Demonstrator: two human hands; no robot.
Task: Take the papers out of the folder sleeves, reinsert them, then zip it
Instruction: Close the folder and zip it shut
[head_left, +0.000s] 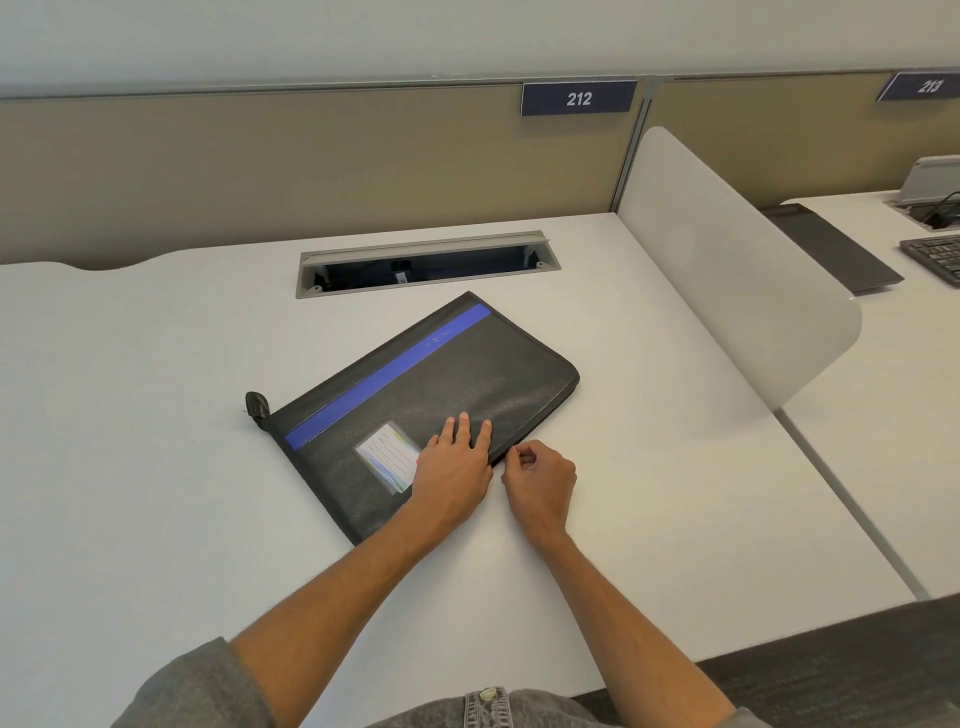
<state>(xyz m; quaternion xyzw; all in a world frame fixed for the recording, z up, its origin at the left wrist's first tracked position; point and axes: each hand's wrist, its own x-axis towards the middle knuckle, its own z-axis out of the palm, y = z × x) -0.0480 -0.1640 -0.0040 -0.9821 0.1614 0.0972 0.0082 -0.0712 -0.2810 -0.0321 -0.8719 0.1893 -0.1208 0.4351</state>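
Right, dark grey zip folder w/ blue stripe (415, 400) lies closed on white surface (156, 415); my left hand (452, 467) presses flat, right hand (537, 475) seems to pinch zip pull at near edge: steady pull, keep cover pinned

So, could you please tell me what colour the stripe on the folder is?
Blue, running lengthwise across the dark grey folder; the stripe shows clearly in the head view.

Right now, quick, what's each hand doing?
Left hand: open, fingers flat, pressing on the folder.
Right hand: fingers curled at the folder's near edge, pinching something small, likely the zipper pull; too small to be sure.
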